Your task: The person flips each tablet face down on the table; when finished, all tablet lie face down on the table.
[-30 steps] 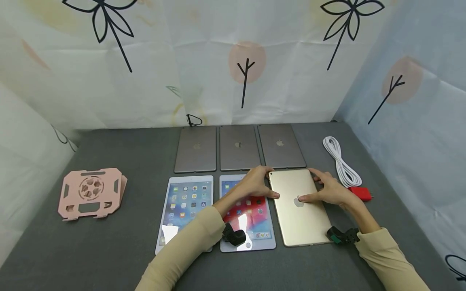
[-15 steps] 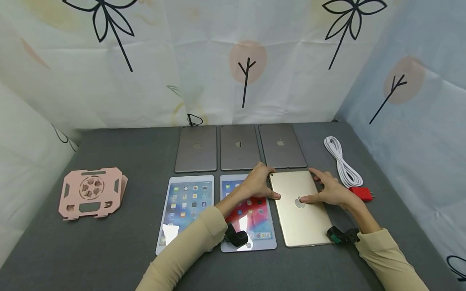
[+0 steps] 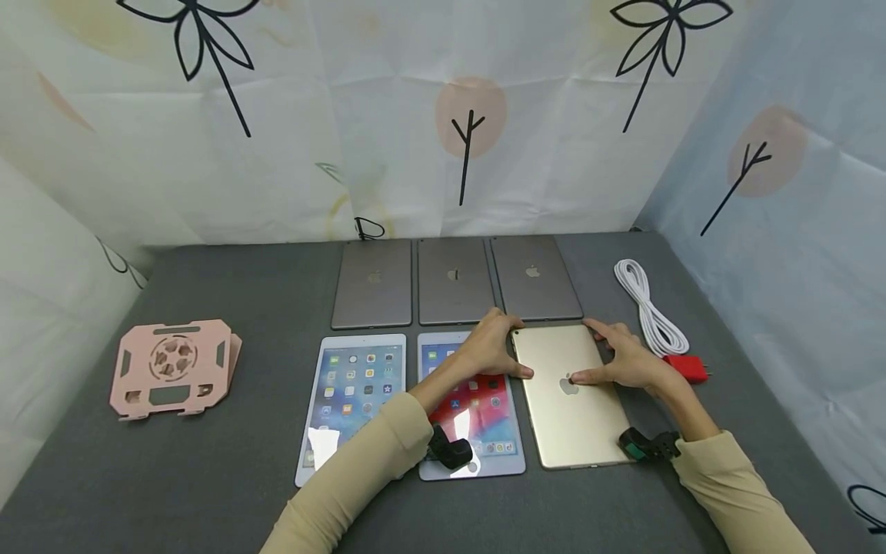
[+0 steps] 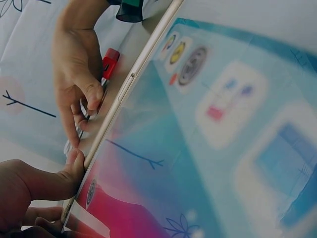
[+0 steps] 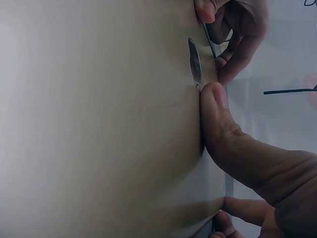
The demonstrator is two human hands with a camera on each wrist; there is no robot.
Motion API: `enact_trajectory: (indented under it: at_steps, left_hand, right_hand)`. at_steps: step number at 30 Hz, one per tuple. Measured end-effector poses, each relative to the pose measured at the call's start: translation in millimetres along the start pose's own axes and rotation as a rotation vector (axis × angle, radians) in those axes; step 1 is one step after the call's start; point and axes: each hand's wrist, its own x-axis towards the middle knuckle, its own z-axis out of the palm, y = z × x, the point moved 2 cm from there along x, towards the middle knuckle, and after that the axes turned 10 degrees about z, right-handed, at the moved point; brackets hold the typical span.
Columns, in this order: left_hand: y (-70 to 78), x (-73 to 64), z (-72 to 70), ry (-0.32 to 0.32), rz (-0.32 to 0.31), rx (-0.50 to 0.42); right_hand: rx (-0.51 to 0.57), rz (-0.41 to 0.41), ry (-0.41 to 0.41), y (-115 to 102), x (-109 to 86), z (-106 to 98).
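Note:
A gold tablet [image 3: 574, 431] lies back side up at the right of the front row, its apple logo showing. My left hand [image 3: 487, 348] holds its upper left corner, thumb along the left edge and fingers at the top. The right hand [image 3: 626, 362] spans the upper right corner, thumb on the back by the logo and fingers at the top edge. In the right wrist view both hands reach the tablet's far edge. Beneath my left forearm is a lit tablet [image 3: 498, 431] with a red and blue screen, partly covered.
Another lit tablet [image 3: 363, 377] lies to the left. Three grey tablets [image 3: 370, 296] form the back row, face down. A coiled white cable [image 3: 644, 304] and a red charger plug [image 3: 687, 368] lie at right. A pink folding stand [image 3: 169, 365] is far left on the dark table [image 3: 228, 469].
Both hands keep nearly the same place on the gold tablet. The right hand's fingertips have shifted very slightly outward at the top edge.

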Motion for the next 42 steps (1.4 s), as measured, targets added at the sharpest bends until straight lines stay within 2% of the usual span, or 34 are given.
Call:
enact_trajectory:
  at_steps: [11,17,24,28,33,36,42]
  left_hand:
    - [-2.9,0.5,-0.2,0.021,0.027,0.001]
    - [-5.5,-0.9,2.0,0.037,0.049,-0.007]
    - [-7.2,-2.4,0.4,0.051,0.084,-0.003]
    - [-6.9,-4.9,-2.6,0.035,0.101,-0.013]
    - [-9.8,-12.9,-12.3,-0.019,0.104,-0.130]
    - [-13.3,-20.4,-22.6,-0.043,0.112,-0.202]
    - [-24.1,-42.3,-48.6,-0.064,0.133,-0.190]
  right_hand:
    - [0.011,-0.012,0.001,1.9,3.9,0.4]
    - [-0.036,0.004,0.020,-2.4,0.4,0.1]
    - [-0.175,-0.050,0.117,-19.3,-7.2,-0.1]
    - [-0.188,-0.080,0.163,-29.2,-11.3,3.7]
    - [-0.163,-0.097,0.151,-43.6,-14.6,14.1]
    - [-0.164,-0.136,0.130,-54.6,-15.2,20.4]
    - [-0.161,-0.215,0.067,-75.0,-10.2,32.0]
